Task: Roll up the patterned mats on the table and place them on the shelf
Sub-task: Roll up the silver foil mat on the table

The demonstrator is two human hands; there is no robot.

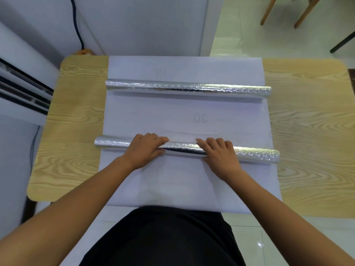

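1. Left hand (143, 150) and right hand (219, 157) curl their fingers round the near roll (255, 154), a crinkly embossed silver tube.
2. It sits on a smooth white sheet (184, 181) on the wood-grain table (73, 131).
3. Sheet's printed "30".

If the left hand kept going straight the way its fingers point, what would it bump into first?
Probably the far silver roll. The left hand holds the near silver roll, fingers pointing away and a bit right; only flat white sheet lies between.
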